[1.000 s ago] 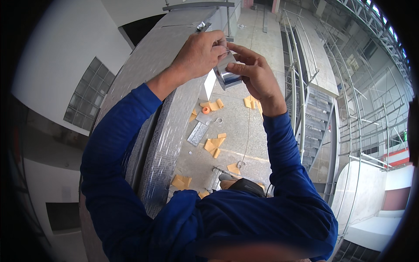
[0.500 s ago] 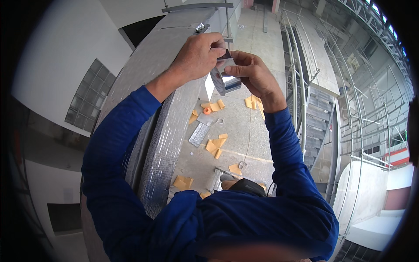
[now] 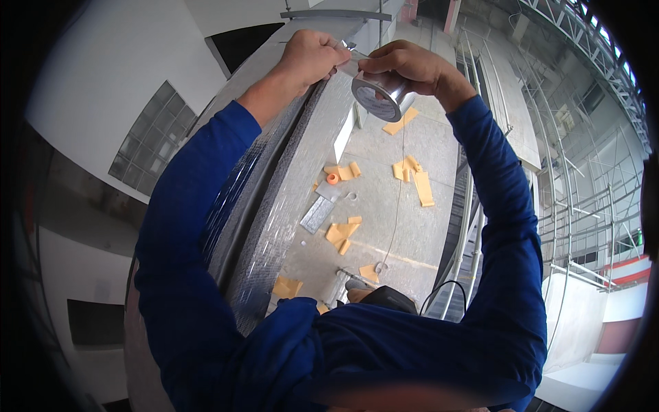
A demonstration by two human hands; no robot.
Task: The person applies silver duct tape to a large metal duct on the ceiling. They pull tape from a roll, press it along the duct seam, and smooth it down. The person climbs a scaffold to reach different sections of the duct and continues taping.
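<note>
My right hand (image 3: 412, 67) is closed around a roll of silver foil tape (image 3: 405, 103), its round side turned toward me. A short strip of tape (image 3: 353, 63) runs from the roll to my left hand (image 3: 312, 60), whose fingers are pinched on the strip's end. Both hands are raised at the far end of my reach. My left hand is beside the upper part of a long duct wrapped in shiny foil insulation (image 3: 271, 233); I cannot tell whether it touches the duct. A dark lengthwise gap shows along the wrapping.
Far below on the concrete floor (image 3: 384, 230) lie several yellow-orange sheet scraps (image 3: 338, 235), an orange roll (image 3: 332, 178) and a silver foil piece (image 3: 316, 215). Scaffold rails (image 3: 461, 254) stand close to my right. A grey bar (image 3: 336, 14) crosses above the duct's far end.
My hands have moved apart, drawing a short strip from the roll. The right hand with the roll went right and up, while the left hand moved up slightly. My view shifted a little.
</note>
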